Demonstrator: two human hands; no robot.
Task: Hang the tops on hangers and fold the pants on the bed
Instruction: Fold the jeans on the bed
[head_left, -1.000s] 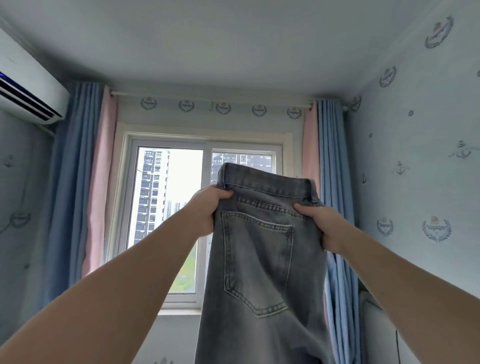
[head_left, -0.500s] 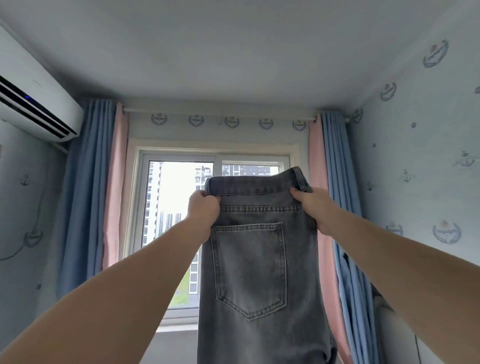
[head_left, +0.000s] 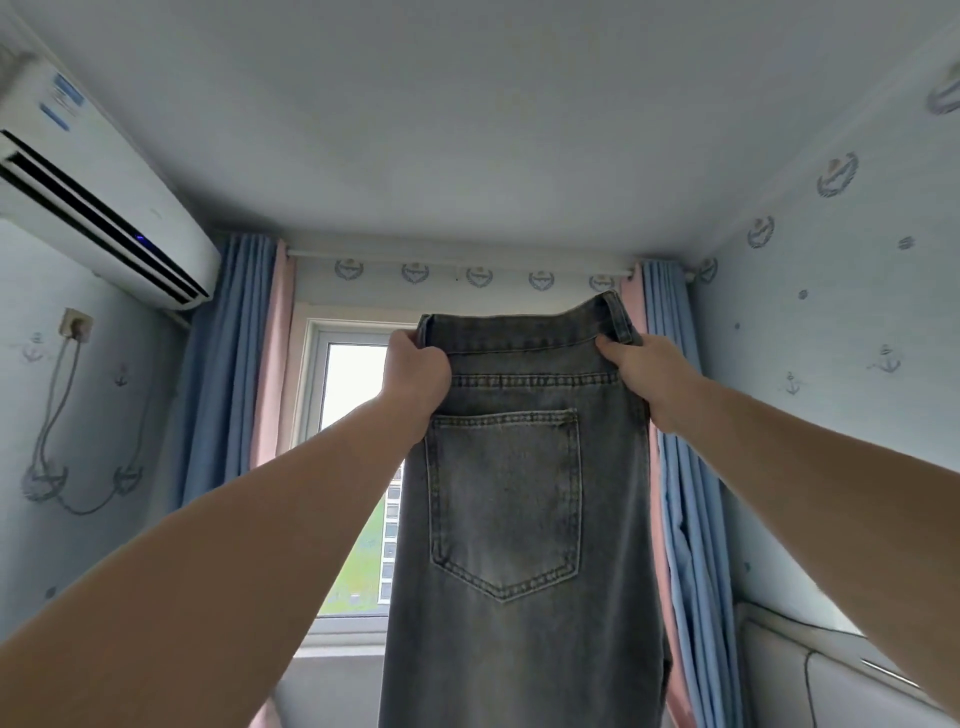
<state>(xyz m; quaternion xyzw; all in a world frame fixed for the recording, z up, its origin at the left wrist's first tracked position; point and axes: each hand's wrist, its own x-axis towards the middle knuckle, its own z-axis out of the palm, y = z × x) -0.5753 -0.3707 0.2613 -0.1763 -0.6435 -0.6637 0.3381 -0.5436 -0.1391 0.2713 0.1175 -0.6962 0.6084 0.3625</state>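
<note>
The left arm reaches up and forward from the lower left. The left grip (head_left: 415, 371) is closed in a fist round the left end of the waistband (head_left: 519, 332) of the jeans (head_left: 519, 649), with the back of the hand toward the camera. The right arm comes in from the lower right at a matching slant. The right grip (head_left: 641, 374) pinches the right end of the waistband, thumb on the near face just under a belt loop — its other fingers are hidden behind the cloth.

The jeans are faded grey denim with pale stitching, seen from the back: one back pocket (head_left: 504, 499) faces the camera, its point downward. The waistband runs between the two grips, its right end a little higher than its left.

The jeans hang straight down from both grips, in the air between the forearms, and run out past the bottom edge of the view. Beyond the grips is the window (head_left: 353, 467), partly covered by the denim.
</note>
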